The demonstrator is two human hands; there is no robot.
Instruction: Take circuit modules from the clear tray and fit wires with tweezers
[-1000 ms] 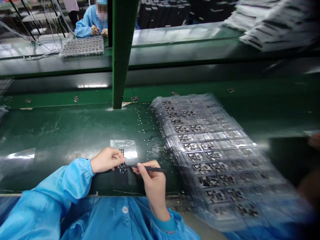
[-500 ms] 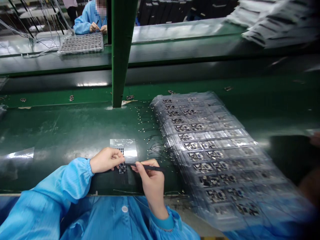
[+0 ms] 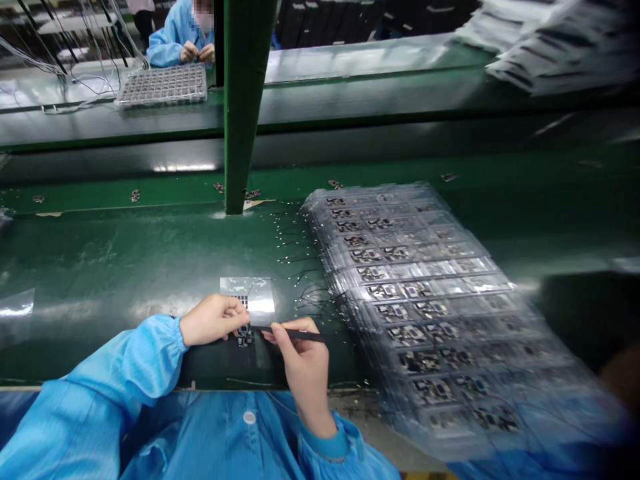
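Observation:
My left hand (image 3: 213,319) pinches a small black circuit part (image 3: 245,336) against the green bench (image 3: 125,260). In my right hand (image 3: 300,360) I grip black tweezers (image 3: 295,335), their tip pointing left at that part. Just behind the part lies a small shiny sheet (image 3: 253,297) with a dark grid of pieces on it. Thin black wires (image 3: 310,293) are scattered to the right of the sheet.
A stack of clear plastic trays (image 3: 425,300) holding several small circuit parts fills the right side. A green post (image 3: 243,107) stands behind. Across the line another person in blue (image 3: 185,43) works beside a grey tray (image 3: 163,87).
Both hands stay on the small part with almost no movement. A shiny scrap at the left edge of the belt has drifted further left.

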